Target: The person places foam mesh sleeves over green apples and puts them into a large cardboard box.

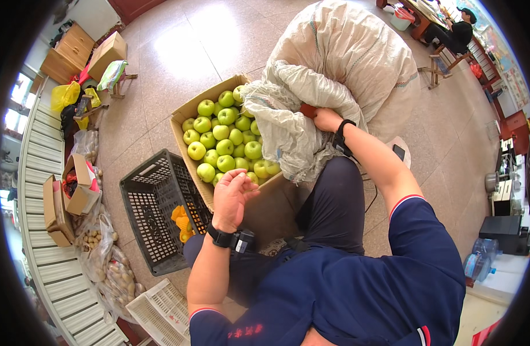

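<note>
A cardboard box full of green apples stands before me. My left hand hovers over its near edge, fingers partly bent, with no object plainly visible in them. My right hand grips a small reddish-brown thing at the folds of a large white woven sack; what the thing is cannot be told. The loose mouth of the sack lies over the box's right side and hides some apples. Left of the box stands a black plastic crate with orange-yellow pieces inside.
A white plastic crate lies at the lower left, near clear bags of potatoes. Open cardboard boxes stand by the radiator. A phone lies right of my knee. Another person sits at the upper right.
</note>
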### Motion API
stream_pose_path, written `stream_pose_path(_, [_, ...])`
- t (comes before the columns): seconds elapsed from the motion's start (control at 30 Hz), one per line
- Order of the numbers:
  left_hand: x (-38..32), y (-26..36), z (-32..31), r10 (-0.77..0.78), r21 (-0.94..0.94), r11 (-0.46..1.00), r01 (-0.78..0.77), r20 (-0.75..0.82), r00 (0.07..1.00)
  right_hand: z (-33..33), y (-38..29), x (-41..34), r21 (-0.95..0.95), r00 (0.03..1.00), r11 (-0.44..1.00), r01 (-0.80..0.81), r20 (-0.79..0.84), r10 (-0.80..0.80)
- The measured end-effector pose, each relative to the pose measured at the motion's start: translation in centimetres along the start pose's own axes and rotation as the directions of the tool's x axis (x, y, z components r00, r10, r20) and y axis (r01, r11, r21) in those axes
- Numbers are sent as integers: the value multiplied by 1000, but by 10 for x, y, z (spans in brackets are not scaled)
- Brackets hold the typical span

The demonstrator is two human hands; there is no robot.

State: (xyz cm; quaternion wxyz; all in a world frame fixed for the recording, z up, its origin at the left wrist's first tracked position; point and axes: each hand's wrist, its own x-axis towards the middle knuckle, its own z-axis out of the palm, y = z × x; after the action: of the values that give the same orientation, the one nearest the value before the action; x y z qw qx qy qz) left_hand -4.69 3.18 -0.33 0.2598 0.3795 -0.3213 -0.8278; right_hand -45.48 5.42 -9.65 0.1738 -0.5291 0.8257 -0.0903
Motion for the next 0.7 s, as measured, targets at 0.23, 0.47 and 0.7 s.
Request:
stream_pose_path(0.23, [-1, -2, 0, 13, 44, 999, -13, -1, 1000, 10, -5, 14, 14, 999, 999, 31, -26, -30])
stream_pose_path(0.47, [3, -6, 8, 0, 63, 998, 0, 9, 1000, 27, 4, 11, -163, 974, 961, 225, 70, -216])
stream_pose_path(0.7, [0, -3, 1, 16, 105, 994, -15, -10, 1000, 28, -16, 8, -101, 981, 979, 177, 95, -167])
